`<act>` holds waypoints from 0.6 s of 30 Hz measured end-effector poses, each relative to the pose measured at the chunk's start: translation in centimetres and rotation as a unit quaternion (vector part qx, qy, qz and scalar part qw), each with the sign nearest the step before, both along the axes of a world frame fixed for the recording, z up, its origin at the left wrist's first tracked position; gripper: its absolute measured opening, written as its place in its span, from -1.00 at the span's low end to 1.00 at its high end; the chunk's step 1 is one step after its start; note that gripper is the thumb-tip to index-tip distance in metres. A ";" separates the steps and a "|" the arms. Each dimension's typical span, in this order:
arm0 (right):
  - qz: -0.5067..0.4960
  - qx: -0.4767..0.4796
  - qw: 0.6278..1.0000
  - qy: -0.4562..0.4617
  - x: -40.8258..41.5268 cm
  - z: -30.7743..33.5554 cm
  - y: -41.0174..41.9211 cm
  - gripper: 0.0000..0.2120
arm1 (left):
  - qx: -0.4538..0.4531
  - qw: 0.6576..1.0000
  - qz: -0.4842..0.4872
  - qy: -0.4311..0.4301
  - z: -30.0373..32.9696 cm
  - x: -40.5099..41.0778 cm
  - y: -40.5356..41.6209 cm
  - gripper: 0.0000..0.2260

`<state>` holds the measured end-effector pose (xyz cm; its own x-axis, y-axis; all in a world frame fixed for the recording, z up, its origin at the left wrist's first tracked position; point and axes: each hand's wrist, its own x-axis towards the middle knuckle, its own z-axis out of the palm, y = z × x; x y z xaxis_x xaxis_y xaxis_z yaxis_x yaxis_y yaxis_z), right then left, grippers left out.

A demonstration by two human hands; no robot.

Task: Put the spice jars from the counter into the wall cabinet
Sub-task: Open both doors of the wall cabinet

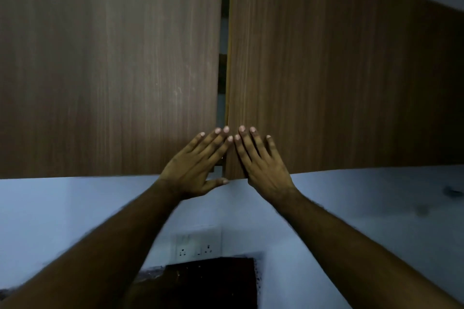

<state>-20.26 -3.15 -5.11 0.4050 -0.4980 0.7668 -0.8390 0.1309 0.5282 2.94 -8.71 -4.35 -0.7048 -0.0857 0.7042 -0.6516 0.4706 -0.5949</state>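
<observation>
1. at the lower edge of the wall cabinet [113, 70], the left hand [193, 170] lies flat on the left door [125, 108], fingers straight, gripping nothing.
2. just right of it, the right hand [263, 170] presses flat on the right door [339, 83], fingers spread, also holding nothing; the 2 index tips nearly touch.
3. above the fingertips a narrow dark gap [223, 70] separates the doors.
4. below the wrists, a wall socket [195, 246] sits on the pale wall [62, 208].
5. no spice jars show.

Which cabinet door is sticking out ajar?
The right door, under the right hand; its yellowish inner edge shows, unlike the left door.
</observation>
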 end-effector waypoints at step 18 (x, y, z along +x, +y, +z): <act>0.084 -0.034 0.989 0.117 -7.2 1.5 15.7 -0.11 | -0.039 0.968 -0.248 -0.020 0.8 -7.8 8.7 -0.17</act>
